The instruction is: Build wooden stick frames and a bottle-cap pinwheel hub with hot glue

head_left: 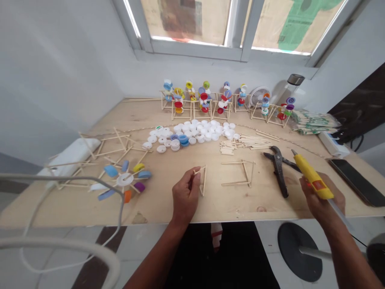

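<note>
My left hand (pixel 185 194) pinches a small frame of thin wooden sticks (pixel 204 181) just above the table. In my right hand (pixel 323 196) is a yellow glue gun (pixel 313 175), its nozzle pointing up and to the left. Between the hands a three-sided stick frame (pixel 247 174) lies flat, its open side towards the left. A pair of dark pliers (pixel 279 170) rests with spread handles beside the glue gun. Loose short sticks (pixel 249 141) are heaped beyond the flat frame.
White bottle caps (pixel 198 130) lie in a pile mid-table. Finished cap-and-stick models (pixel 204 100) line the back. A cap wheel (pixel 124 179), stick frames (pixel 116 146) and a grey cable (pixel 122 208) occupy the left. A phone (pixel 357 181) and power strip (pixel 333 144) are at right.
</note>
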`<action>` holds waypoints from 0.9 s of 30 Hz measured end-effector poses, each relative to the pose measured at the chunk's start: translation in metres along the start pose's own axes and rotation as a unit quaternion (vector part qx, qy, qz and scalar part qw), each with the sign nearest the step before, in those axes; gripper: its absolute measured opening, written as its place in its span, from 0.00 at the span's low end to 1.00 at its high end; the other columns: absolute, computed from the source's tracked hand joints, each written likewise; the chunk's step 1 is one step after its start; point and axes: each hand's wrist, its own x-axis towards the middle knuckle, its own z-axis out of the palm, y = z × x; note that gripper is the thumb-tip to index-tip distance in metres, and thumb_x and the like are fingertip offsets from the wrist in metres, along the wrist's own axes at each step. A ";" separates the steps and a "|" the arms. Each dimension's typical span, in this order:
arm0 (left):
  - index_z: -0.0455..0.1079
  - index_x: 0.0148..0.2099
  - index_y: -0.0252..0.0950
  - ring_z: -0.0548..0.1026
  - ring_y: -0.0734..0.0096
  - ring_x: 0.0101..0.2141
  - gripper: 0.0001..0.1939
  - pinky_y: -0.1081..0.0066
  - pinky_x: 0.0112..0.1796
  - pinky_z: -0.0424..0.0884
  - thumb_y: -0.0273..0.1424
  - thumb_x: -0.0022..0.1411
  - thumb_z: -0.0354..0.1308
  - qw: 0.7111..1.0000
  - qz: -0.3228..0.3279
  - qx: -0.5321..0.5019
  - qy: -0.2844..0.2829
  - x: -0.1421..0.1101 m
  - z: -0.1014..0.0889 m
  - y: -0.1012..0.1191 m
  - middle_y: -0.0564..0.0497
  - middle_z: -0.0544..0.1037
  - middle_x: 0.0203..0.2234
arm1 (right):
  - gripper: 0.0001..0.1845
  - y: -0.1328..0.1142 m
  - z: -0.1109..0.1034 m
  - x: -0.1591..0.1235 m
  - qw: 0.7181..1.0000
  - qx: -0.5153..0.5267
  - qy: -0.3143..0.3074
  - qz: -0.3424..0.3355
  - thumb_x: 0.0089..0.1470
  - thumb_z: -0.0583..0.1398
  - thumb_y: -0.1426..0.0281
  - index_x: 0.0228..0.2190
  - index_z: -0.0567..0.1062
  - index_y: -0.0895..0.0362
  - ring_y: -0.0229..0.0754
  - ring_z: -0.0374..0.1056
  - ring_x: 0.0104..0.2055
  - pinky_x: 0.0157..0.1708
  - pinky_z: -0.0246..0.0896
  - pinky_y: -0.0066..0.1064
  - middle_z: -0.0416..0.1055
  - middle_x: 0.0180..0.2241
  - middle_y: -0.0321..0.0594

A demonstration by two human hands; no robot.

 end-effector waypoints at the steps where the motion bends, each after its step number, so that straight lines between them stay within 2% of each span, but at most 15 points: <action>1: 0.71 0.46 0.35 0.74 0.71 0.29 0.15 0.75 0.30 0.69 0.36 0.61 0.51 1.000 0.001 0.000 0.001 0.000 0.000 0.000 0.51 0.77 0.27 | 0.13 0.010 0.001 0.003 0.998 -0.042 0.001 -0.035 0.53 0.55 0.62 0.41 0.68 0.53 0.52 0.68 0.42 0.42 0.59 0.36 0.71 0.39 0.49; 3: 0.71 0.46 0.35 0.74 0.71 0.28 0.15 0.75 0.29 0.69 0.36 0.60 0.51 1.000 0.002 -0.002 0.004 0.000 0.000 0.000 0.52 0.76 0.25 | 0.13 0.030 0.005 0.009 0.989 -0.113 0.021 -0.096 0.54 0.54 0.63 0.41 0.67 0.54 0.52 0.67 0.42 0.43 0.58 0.36 0.71 0.39 0.51; 6: 0.71 0.46 0.34 0.74 0.71 0.28 0.15 0.75 0.29 0.69 0.36 0.61 0.51 1.000 0.001 -0.002 0.004 0.000 0.000 0.000 0.52 0.76 0.24 | 0.13 0.055 0.010 0.017 0.971 -0.183 -0.024 -0.155 0.56 0.51 0.65 0.42 0.67 0.55 0.53 0.66 0.43 0.43 0.56 0.38 0.72 0.42 0.51; 10: 0.71 0.46 0.34 0.74 0.71 0.27 0.16 0.74 0.29 0.69 0.36 0.61 0.50 1.000 -0.003 0.003 0.001 0.000 0.000 0.000 0.52 0.75 0.24 | 0.15 0.062 0.013 0.024 0.945 -0.255 -0.065 -0.194 0.56 0.50 0.66 0.44 0.66 0.57 0.55 0.63 0.43 0.39 0.53 0.40 0.71 0.44 0.52; 18: 0.71 0.46 0.34 0.72 0.73 0.26 0.16 0.75 0.29 0.68 0.36 0.61 0.51 1.000 -0.013 -0.013 -0.006 0.000 0.000 0.000 0.52 0.75 0.25 | 0.15 0.047 0.015 0.027 0.918 -0.329 -0.080 -0.205 0.55 0.52 0.69 0.43 0.68 0.61 0.56 0.61 0.45 0.37 0.52 0.40 0.70 0.45 0.52; 24: 0.71 0.46 0.34 0.71 0.75 0.23 0.16 0.76 0.26 0.67 0.37 0.61 0.51 1.000 -0.016 -0.018 -0.005 0.000 0.001 -0.002 0.54 0.73 0.22 | 0.19 0.063 0.020 0.026 0.928 -0.297 -0.120 -0.191 0.54 0.52 0.70 0.48 0.65 0.60 0.56 0.62 0.46 0.38 0.56 0.40 0.68 0.48 0.53; 27: 0.71 0.46 0.34 0.71 0.75 0.23 0.16 0.77 0.26 0.67 0.37 0.61 0.51 1.000 -0.017 -0.021 -0.003 0.000 0.001 -0.001 0.53 0.74 0.22 | 0.23 0.074 0.019 0.026 0.937 -0.271 -0.124 -0.180 0.51 0.53 0.68 0.50 0.65 0.59 0.58 0.62 0.49 0.41 0.57 0.44 0.67 0.49 0.54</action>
